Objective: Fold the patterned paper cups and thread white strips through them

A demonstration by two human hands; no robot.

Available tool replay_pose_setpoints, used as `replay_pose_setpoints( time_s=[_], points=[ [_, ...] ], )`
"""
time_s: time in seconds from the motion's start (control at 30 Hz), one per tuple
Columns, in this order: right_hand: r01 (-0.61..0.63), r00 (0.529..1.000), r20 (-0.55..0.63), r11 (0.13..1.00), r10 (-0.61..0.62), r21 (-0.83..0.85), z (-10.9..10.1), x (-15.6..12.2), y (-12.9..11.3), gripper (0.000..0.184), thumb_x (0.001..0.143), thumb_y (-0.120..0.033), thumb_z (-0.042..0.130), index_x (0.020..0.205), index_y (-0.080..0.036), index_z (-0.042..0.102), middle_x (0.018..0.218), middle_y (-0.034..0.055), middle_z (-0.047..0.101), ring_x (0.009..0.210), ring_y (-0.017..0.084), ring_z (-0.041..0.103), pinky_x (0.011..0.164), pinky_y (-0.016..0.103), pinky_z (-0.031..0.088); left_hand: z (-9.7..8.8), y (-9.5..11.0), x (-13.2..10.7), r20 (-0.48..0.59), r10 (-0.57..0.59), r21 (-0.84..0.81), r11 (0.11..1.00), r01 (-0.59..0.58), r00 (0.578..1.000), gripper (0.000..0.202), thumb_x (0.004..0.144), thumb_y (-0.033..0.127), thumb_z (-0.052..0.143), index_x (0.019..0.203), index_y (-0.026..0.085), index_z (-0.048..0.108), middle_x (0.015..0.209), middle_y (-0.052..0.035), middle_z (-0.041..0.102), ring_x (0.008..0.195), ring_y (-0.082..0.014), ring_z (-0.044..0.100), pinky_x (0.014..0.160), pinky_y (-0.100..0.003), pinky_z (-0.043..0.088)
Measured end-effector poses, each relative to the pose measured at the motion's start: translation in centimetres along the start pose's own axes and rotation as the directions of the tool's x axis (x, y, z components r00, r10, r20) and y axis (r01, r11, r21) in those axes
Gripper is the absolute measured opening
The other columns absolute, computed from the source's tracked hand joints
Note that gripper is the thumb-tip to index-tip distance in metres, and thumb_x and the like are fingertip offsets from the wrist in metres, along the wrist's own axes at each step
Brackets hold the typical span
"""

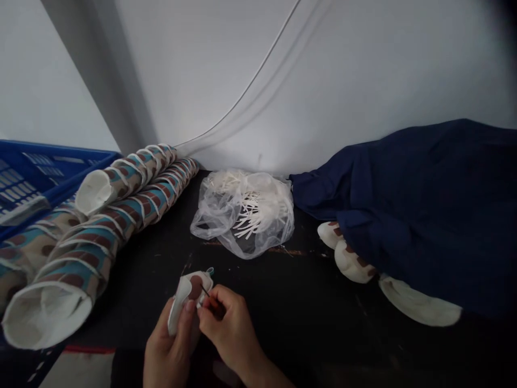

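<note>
From the head camera, the left hand (172, 345) is closed around a single folded paper cup piece (186, 296), white inside with a brown and teal print, holding it upright just above the near edge of the bench (307, 302). The right hand (226, 323) is pinched shut on a thin dark tool (207, 293), perhaps a needle or a fine hook; it is too small to say which. Its tip touches the cup's rim near the top fold.

The step in hand looks like working the tool into the cup's edge. The next move would call for a steady left grip on the cup while the right fingertips guide the tip precisely, since the paper is thin and would crease or tear under a hard push.

The bench is dark and scuffed. To the left lie long nested stacks of printed cups (100, 226) on their sides, beside a blue plastic crate (36, 172). Behind the hands sits a crumpled clear bag of white strips (246, 213). On the right a dark blue cloth (424, 205) covers more cup pieces (355, 264), which poke out beneath it. A pale wall rises behind, with a thin white cable (250, 81) running across it.
</note>
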State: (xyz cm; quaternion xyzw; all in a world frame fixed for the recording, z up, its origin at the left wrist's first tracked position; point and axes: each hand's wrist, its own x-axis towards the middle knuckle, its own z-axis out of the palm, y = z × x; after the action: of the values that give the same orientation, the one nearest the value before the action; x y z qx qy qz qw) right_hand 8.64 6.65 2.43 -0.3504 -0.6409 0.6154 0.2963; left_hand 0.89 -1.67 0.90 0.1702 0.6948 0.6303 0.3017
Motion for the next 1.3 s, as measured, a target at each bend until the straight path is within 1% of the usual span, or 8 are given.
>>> replay_pose_setpoints(
  time_s=[0.33, 0.5, 0.63, 0.77, 0.93, 1.03, 1.17, 1.3],
  points=[
    [0.077, 0.997, 0.013, 0.997, -0.077, -0.015, -0.1, -0.1, 0.3, 0.014, 0.07, -0.011, 0.06, 0.061, -0.018, 0.051, 0.062, -0.0047, 0.047, 0.058, 0.01, 0.041, 0.052, 0.021, 0.033, 0.3, 0.6, 0.1, 0.039, 0.015, -0.024, 1.0, -0.015, 0.999, 0.047, 0.086, 0.052, 0.062, 0.125, 0.026, 0.061, 0.135, -0.0007, 0.064, 0.13, -0.0229, 0.052, 0.093, -0.021, 0.045],
    [0.248, 0.969, 0.007, 0.965, -0.248, -0.081, -1.9, 0.0, 0.2, 0.015, 0.086, -0.021, 0.063, 0.073, -0.016, 0.067, 0.072, 0.0002, 0.058, 0.066, 0.012, 0.053, 0.06, 0.022, 0.04, -0.7, 1.0, 0.7, 0.047, -0.207, -0.119, 0.97, 0.211, 0.977, 0.052, 0.082, 0.056, 0.065, 0.123, 0.024, 0.065, 0.124, -0.0016, 0.072, 0.119, -0.0236, 0.062, 0.096, -0.025, 0.046],
    [0.275, 0.961, 0.033, 0.929, -0.275, -0.249, -2.8, 0.1, 0.3, 0.014, 0.083, -0.012, 0.064, 0.07, -0.017, 0.068, 0.073, 0.0, 0.058, 0.067, 0.012, 0.056, 0.059, 0.022, 0.039, -0.8, 1.4, 0.6, 0.078, -0.326, -0.181, 0.925, 0.335, 0.942, 0.058, 0.074, 0.057, 0.073, 0.119, 0.02, 0.069, 0.112, -0.0045, 0.077, 0.11, -0.026, 0.067, 0.084, -0.024, 0.053],
    [0.221, 0.974, 0.126, 0.92, -0.19, -0.322, -2.9, 0.2, 0.1, 0.023, 0.077, -0.004, 0.062, 0.058, -0.017, 0.058, 0.07, -0.0016, 0.054, 0.065, 0.012, 0.054, 0.057, 0.021, 0.038, -0.4, 1.7, 0.1, 0.073, -0.295, -0.157, 0.94, 0.303, 0.953, 0.057, 0.071, 0.055, 0.077, 0.116, 0.021, 0.071, 0.113, -0.0045, 0.077, 0.111, -0.0268, 0.067, 0.08, -0.022, 0.055],
    [0.212, 0.958, 0.248, 0.941, -0.146, -0.265, -3.0, 0.4, -0.5, 0.016, 0.075, -0.004, 0.062, 0.068, -0.017, 0.068, 0.083, 0.0008, 0.063, 0.077, 0.014, 0.061, 0.066, 0.021, 0.044, -0.5, 1.7, -0.1, 0.059, -0.25, -0.113, 0.96, 0.255, 0.967, 0.058, 0.073, 0.055, 0.075, 0.12, 0.021, 0.067, 0.114, -0.0061, 0.076, 0.115, -0.0291, 0.065, 0.083, -0.025, 0.055],
    [0.196, 0.958, 0.256, 0.947, -0.129, -0.255, -3.2, 0.5, -0.8, 0.014, 0.075, -0.006, 0.064, 0.073, -0.017, 0.072, 0.085, 0.0013, 0.063, 0.079, 0.015, 0.061, 0.068, 0.022, 0.045, -0.8, 1.4, 0.0, 0.116, -0.231, -0.115, 0.963, 0.244, 0.966, 0.057, 0.076, 0.054, 0.073, 0.123, 0.023, 0.065, 0.112, -0.0048, 0.077, 0.114, -0.0287, 0.066, 0.081, -0.025, 0.056],
    [0.212, 0.958, 0.259, 0.913, -0.123, -0.348, -3.3, 0.6, -1.2, 0.013, 0.073, -0.006, 0.068, 0.069, -0.018, 0.071, 0.079, -0.0002, 0.058, 0.073, 0.014, 0.058, 0.065, 0.023, 0.043, -1.0, 1.3, 0.1, 0.15, -0.225, -0.134, 0.96, 0.245, 0.963, 0.052, 0.079, 0.052, 0.071, 0.122, 0.024, 0.067, 0.111, -0.0038, 0.077, 0.112, -0.0265, 0.067, 0.087, -0.025, 0.054],
    [0.235, 0.961, 0.225, 0.905, -0.162, -0.355, -3.2, 0.8, -1.1, 0.017, 0.072, -0.002, 0.066, 0.068, -0.019, 0.069, 0.08, -0.0006, 0.058, 0.073, 0.014, 0.057, 0.064, 0.023, 0.042, -1.0, 1.3, 0.0, 0.174, -0.219, -0.091, 0.967, 0.237, 0.96, 0.054, 0.077, 0.051, 0.073, 0.123, 0.023, 0.066, 0.114, -0.0049, 0.076, 0.099, -0.0249, 0.071, 0.084, -0.027, 0.055]
  ],
)
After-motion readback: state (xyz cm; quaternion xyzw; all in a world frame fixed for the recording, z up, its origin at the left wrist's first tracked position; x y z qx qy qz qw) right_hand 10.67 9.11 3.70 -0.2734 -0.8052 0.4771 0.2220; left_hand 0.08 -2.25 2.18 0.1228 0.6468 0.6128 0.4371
